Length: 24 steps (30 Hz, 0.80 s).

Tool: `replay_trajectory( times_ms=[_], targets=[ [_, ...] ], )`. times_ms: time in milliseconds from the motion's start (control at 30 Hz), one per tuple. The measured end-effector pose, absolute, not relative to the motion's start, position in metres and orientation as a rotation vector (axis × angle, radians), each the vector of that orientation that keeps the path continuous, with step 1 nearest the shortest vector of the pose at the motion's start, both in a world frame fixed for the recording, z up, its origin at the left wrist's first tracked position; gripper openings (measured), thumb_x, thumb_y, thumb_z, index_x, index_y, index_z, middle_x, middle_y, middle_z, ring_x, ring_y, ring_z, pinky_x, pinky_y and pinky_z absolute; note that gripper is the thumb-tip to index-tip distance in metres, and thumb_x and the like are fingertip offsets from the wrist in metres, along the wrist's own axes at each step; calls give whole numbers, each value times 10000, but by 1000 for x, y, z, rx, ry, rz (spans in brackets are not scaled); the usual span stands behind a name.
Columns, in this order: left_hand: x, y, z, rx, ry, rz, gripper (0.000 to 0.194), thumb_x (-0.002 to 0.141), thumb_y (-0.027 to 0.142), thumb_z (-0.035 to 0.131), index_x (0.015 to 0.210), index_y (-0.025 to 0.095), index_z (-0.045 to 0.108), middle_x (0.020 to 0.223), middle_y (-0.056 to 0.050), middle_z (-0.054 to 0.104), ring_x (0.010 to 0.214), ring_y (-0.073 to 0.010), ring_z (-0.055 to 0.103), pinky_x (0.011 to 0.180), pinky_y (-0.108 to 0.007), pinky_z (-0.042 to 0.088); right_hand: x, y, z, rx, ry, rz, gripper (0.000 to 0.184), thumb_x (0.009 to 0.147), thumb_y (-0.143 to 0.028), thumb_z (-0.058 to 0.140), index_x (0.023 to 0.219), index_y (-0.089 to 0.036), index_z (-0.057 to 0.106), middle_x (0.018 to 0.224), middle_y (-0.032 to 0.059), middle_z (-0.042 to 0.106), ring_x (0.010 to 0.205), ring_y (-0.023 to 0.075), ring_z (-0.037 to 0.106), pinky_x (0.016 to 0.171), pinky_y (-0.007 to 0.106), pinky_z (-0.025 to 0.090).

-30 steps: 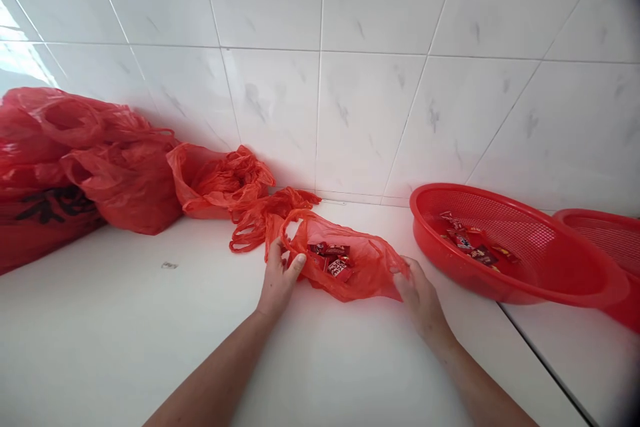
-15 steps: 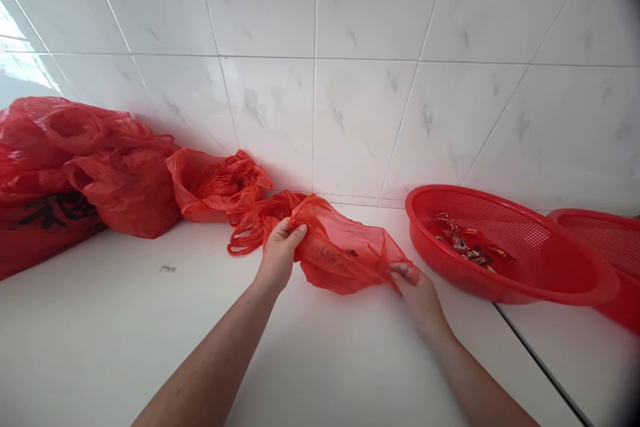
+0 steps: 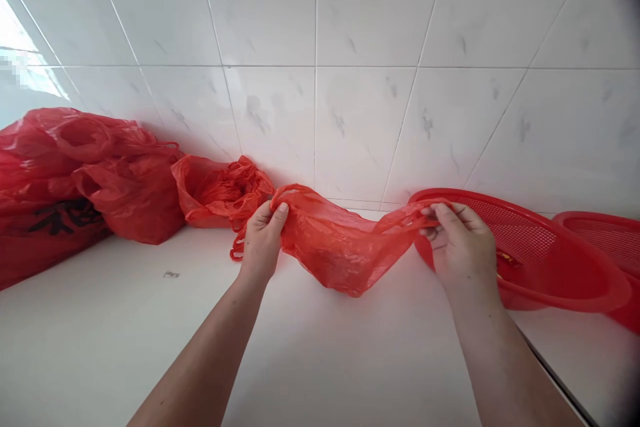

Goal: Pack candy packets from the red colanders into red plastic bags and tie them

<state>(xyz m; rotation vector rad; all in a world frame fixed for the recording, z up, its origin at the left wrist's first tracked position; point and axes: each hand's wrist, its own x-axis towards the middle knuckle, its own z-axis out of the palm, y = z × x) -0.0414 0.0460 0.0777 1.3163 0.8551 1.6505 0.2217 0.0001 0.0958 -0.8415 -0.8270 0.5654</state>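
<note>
A thin red plastic bag (image 3: 345, 250) hangs stretched between my two hands above the white table. My left hand (image 3: 264, 233) is closed on one end of it, thumb pressed on top. My right hand (image 3: 463, 237) pinches the other end, in front of the near side of a red mesh basket (image 3: 565, 293). The bag sags in the middle, and its contents, if any, cannot be made out. Small wrapped sweets (image 3: 509, 263) lie in the basket, partly hidden behind my right hand.
Full red plastic bags (image 3: 135, 203) sit at the left, one with black lettering. Beside them is an open red bag stuffed with crumpled bags (image 3: 225, 190). A second red basket (image 3: 600, 233) stands far right. A tiled wall (image 3: 365, 120) rises behind the table (image 3: 320, 360).
My right hand has moved up and to the right, pulling its end of the bag. The bag is now stretched wider and raised. My left hand has shifted slightly left and up.
</note>
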Motion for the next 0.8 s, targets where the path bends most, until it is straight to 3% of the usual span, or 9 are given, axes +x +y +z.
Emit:
replay_trajectory(
  times_ms=[267, 400, 467, 567, 633, 700, 800],
  targets=[
    [-40, 46, 97, 1329, 763, 1684, 189, 803, 365, 608, 826, 183, 651, 741, -1, 601, 678, -122, 553, 624, -233, 431, 234, 0, 105, -585, -814, 576, 44, 756, -197, 666, 793, -216, 654, 875, -17, 621, 833, 113, 600, 709, 260, 511],
    [-40, 43, 106, 1275, 525, 1696, 146, 829, 344, 582, 858, 208, 629, 899, -23, 629, 856, -159, 600, 752, -286, 476, 239, -7, 107, -482, -930, 681, 67, 810, -228, 611, 819, -277, 656, 940, -37, 618, 942, 129, 587, 853, 328, 496],
    [-43, 43, 102, 1299, 511, 1623, 239, 825, 413, 576, 983, 236, 609, 1079, -56, 613, 1006, -206, 580, 829, -336, 472, 243, -8, 106, -654, -978, 658, 70, 797, -277, 630, 858, -273, 665, 961, -19, 626, 931, 143, 591, 807, 313, 506],
    [-55, 42, 83, 1462, 601, 1396, 653, 715, 536, 653, 1286, 305, 436, 1366, -101, 434, 1249, -302, 407, 932, -424, 427, 249, -11, 102, -1054, -1060, 596, 261, 762, -383, 661, 988, -253, 652, 1049, 27, 628, 935, 177, 599, 742, 300, 513],
    [-66, 42, 67, 1579, 680, 1195, 884, 633, 522, 730, 1384, 331, 304, 1460, -106, 298, 1335, -346, 260, 969, -464, 393, 252, -14, 97, -1206, -1108, 584, 403, 759, -454, 645, 1107, -258, 598, 1164, 52, 592, 1023, 208, 578, 783, 323, 511],
    [-77, 42, 54, 1606, 682, 1036, 948, 613, 498, 753, 1407, 338, 259, 1480, -108, 252, 1346, -362, 224, 978, -484, 377, 253, -19, 87, -1260, -1141, 610, 501, 762, -490, 626, 1204, -278, 523, 1269, 61, 531, 1110, 224, 541, 854, 347, 494],
    [-88, 43, 43, 1561, 539, 919, 881, 645, 576, 688, 1392, 300, 308, 1415, -127, 358, 1281, -349, 347, 983, -495, 364, 250, -23, 61, -1365, -1239, 754, 613, 748, -484, 634, 1292, -290, 431, 1357, 77, 456, 1181, 232, 495, 924, 367, 455]
  ],
)
